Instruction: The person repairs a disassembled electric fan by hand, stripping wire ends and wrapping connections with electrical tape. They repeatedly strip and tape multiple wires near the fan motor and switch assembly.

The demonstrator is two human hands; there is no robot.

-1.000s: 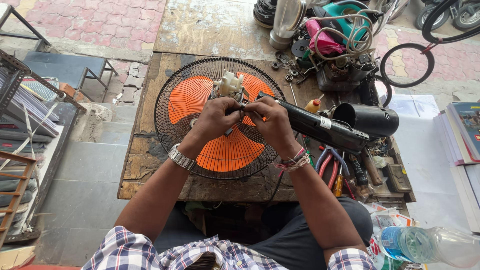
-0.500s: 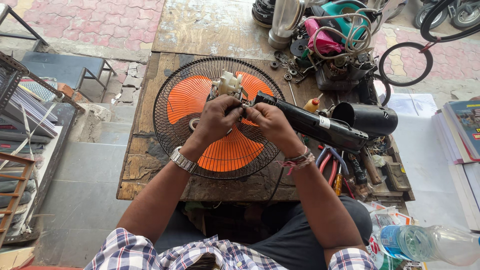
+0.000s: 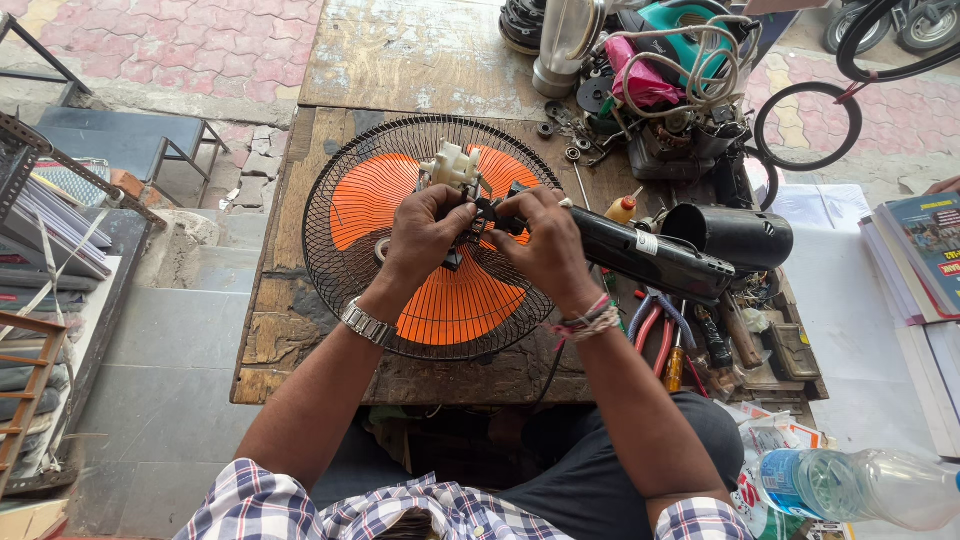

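Fan motor (image 3: pixel 455 168) gripped by both hands, seemingly.

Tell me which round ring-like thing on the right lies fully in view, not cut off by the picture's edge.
The smaller black ring on the brick paving beside the tool pile; the larger hoop runs off the top edge.

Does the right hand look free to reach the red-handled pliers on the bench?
Probably yes. The pliers lie uncovered just right of the right hand, nothing between them, but that hand and the left hand are both busy on the small black part.
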